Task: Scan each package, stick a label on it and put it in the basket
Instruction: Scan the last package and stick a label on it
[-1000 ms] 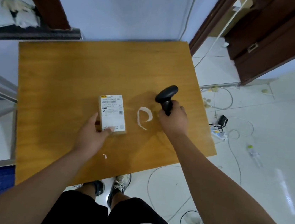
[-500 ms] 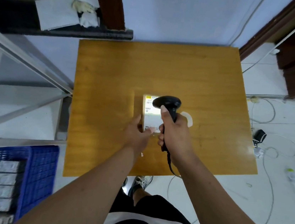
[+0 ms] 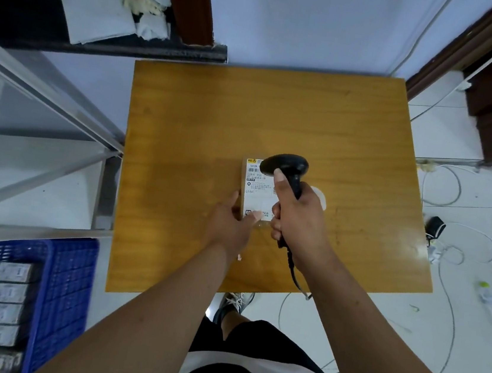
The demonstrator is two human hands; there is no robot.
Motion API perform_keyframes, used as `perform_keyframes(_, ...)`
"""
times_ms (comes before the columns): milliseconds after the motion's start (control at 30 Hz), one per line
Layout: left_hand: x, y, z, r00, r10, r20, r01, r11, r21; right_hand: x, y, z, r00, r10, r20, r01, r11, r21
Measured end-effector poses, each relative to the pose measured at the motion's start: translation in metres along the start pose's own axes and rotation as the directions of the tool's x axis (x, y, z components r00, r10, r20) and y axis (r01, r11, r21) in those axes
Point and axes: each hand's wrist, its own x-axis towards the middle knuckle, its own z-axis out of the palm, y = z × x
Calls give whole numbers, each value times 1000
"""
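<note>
A small box-shaped package (image 3: 256,191) with a white printed label on top lies near the middle of the wooden table (image 3: 208,126). My left hand (image 3: 229,223) grips its near left corner, thumb on the label. My right hand (image 3: 299,220) holds a black barcode scanner (image 3: 287,168) by the handle, its head hanging over the far part of the package, index finger on the trigger. A white curled strip of label backing (image 3: 319,197) peeks out behind my right hand. The blue basket (image 3: 68,282) stands on the floor at lower left with several packages inside.
A metal shelf frame (image 3: 48,94) runs along the left of the table. Cables, a black adapter (image 3: 434,226) and a power strip lie on the tiled floor to the right. The scanner cord hangs over the table's near edge. My feet are under the table.
My right hand has brought the scanner from the right of the package to over its label. My left hand keeps hold of the package. The view has swung left, showing the basket.
</note>
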Motion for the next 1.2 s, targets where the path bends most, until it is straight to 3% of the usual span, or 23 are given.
perform_keyframes(167,8,6,6,995,-66,-70,67,998,16,5,11,-38,979,-158,-127,119,957,-266)
perform_keyframes(233,4,12,14,987,-74,-143,92,989,119,17,25,-63,964,-202,-171,133,927,-350)
perform_keyframes(300,-6,20,24,964,50,-260,43,939,340,33,45,-85,950,-220,-220,107,895,-433)
perform_keyframes(367,-15,30,37,896,320,-307,-125,846,519,47,64,-101,942,-198,-272,41,870,-492)
perform_keyframes(433,-14,44,50,803,562,-199,-310,679,665,58,81,-111,939,-158,-305,-30,847,-530)
perform_keyframes(500,-2,54,65,746,666,-8,-420,479,771,65,94,-117,938,-136,-318,-72,822,-564)
perform_keyframes(600,24,73,83,780,580,233,-483,323,813,73,107,-122,925,-173,-338,-67,801,-594)
perform_keyframes(733,48,83,91,788,489,375,-514,186,837,78,116,-124,915,-228,-332,-37,773,-634)
perform_keyframes(800,51,81,89,794,511,328,-498,237,834,78,118,-126,915,-236,-327,-25,777,-629)
perform_keyframes(900,37,84,81,832,531,159,-446,471,761,74,117,-128,906,-249,-341,-15,788,-616)
perform_keyframes(1000,13,91,64,893,448,37,-361,665,654,57,112,-129,867,-330,-374,43,796,-603)
perform_keyframes(1033,4,96,55,927,376,22,-328,776,539,47,108,-129,840,-383,-385,94,800,-592)
perform_keyframes(1100,-18,110,36,988,134,69,-141,986,92,25,95,-127,798,-472,-374,221,807,-547)
perform_keyframes(1167,-41,123,17,975,-78,208,134,954,-269,-3,72,-120,822,-492,-287,366,842,-397)
perform_keyframes(1200,-50,127,8,954,-137,266,227,911,-345,-17,59,-115,841,-498,-210,427,851,-307)
